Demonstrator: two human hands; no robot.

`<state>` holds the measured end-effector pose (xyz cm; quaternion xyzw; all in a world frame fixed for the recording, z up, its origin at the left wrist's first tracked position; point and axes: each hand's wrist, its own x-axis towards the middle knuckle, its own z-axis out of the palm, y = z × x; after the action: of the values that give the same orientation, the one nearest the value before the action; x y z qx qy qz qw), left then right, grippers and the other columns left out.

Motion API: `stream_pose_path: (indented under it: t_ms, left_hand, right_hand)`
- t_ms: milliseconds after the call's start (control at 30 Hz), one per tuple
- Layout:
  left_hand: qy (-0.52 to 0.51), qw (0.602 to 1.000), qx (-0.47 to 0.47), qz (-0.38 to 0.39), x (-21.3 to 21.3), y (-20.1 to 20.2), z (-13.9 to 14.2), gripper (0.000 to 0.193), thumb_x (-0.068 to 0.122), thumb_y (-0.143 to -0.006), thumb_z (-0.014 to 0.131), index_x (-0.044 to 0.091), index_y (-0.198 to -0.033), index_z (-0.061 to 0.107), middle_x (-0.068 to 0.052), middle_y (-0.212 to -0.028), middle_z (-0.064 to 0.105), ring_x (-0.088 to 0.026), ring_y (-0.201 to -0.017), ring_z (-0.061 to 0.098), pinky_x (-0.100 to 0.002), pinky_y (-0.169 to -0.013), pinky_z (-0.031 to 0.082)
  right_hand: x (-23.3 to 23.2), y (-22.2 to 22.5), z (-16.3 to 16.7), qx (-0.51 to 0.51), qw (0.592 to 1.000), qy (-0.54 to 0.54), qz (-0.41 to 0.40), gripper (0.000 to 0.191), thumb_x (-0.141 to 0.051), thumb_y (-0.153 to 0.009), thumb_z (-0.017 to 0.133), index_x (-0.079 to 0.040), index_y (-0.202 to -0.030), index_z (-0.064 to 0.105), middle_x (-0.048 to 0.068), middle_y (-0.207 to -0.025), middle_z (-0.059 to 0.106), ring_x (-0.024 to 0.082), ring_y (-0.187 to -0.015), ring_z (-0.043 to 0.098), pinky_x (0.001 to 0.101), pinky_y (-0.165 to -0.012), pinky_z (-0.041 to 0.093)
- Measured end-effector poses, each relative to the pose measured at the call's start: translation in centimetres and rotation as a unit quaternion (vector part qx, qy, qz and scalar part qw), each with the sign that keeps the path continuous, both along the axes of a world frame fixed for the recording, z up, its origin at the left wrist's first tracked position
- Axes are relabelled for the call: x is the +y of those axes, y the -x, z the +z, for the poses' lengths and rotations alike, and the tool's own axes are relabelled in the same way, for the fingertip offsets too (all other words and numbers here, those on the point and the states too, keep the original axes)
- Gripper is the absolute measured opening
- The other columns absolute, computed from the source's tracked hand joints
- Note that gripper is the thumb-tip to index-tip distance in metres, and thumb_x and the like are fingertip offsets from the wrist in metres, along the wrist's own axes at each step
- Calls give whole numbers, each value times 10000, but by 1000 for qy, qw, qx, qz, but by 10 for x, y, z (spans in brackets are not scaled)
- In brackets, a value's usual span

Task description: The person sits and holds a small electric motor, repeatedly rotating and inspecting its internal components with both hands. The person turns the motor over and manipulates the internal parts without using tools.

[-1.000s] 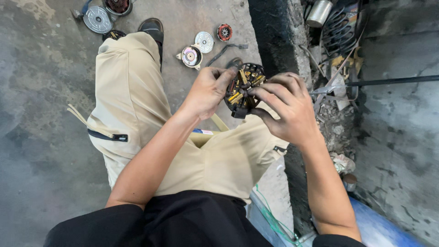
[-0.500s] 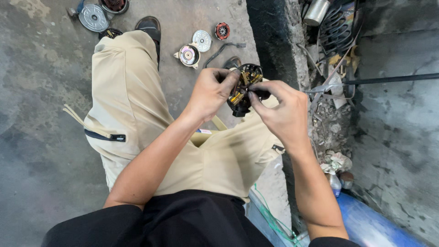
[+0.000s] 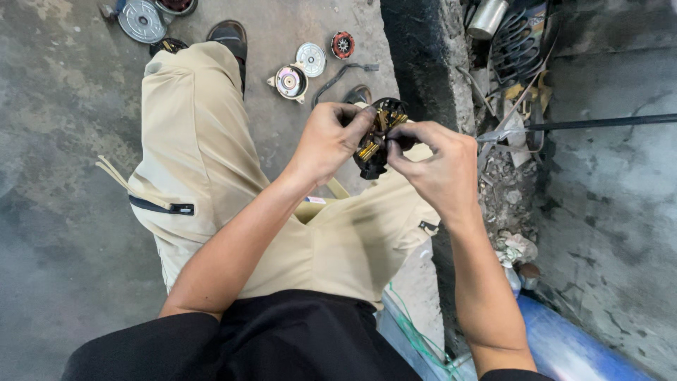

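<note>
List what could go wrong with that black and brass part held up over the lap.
1. The black and brass part is pinched only by fingertips of the left hand and right hand; a slip may drop it onto the concrete floor.
2. Any small piece that comes loose could fall into the rubble beside the right knee and be hard to find.

Both bare forearms reach up the frame from the lower edge and meet near the middle. The left hand (image 3: 326,141), toward 11 o'clock, is curled with its thumb pressed forward at 3 o'clock. The right hand (image 3: 441,173), toward 1 o'clock, bends at the wrist, its fingers (image 3: 403,134) pinched together pointing to 9 o'clock.
</note>
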<state>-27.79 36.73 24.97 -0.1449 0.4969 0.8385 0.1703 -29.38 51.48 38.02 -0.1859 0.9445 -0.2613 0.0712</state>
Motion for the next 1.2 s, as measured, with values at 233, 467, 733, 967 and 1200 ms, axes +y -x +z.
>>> stream_pose_path:
  t_ms: [233,467,733,967,1200]
  left_hand:
    - [14,1000,26,10,-1,0,-1,353,260,-993,663,-66,-895,757,4,-696,658,-46,-626,515,-283,-539,448]
    - [12,1000,14,-1,0,0,0,364,261,-987,660,-72,-883,761,2,-682,648,-53,-613,502,-288,-532,435]
    - [-1,1000,4,-7,0,-1,3,363,249,-1002,645,-71,-877,762,11,-674,608,-57,-611,464,-292,-515,391]
    - [-14,1000,-9,13,3,0,-2,376,265,-999,658,-68,-849,749,9,-657,611,-55,-583,480,-289,-494,399]
    - [-49,998,-40,30,16,-1,-22,375,250,-999,668,-78,-836,750,16,-674,612,-57,-602,452,-298,-500,380]
  right_hand:
    - [3,0,-2,37,997,-38,59,194,-22,-840,814,-19,-1026,759,109,-991,745,248,-878,739,315,-777,580]
    - [6,-8,-3,24,999,-23,35,259,-63,-825,839,-25,-1071,767,120,-1043,745,245,-908,744,312,-801,580]
    - [0,-13,-5,3,999,11,-52,183,-26,-849,801,-26,-1032,788,97,-1040,772,184,-889,771,270,-814,592]
    - [-2,-11,-5,48,999,-10,-4,184,-23,-838,817,-30,-1017,779,115,-1042,760,222,-909,760,293,-824,592]
    - [4,-7,-3,-11,999,-7,37,267,-23,-831,814,-22,-1082,723,116,-1071,723,237,-939,740,317,-851,583]
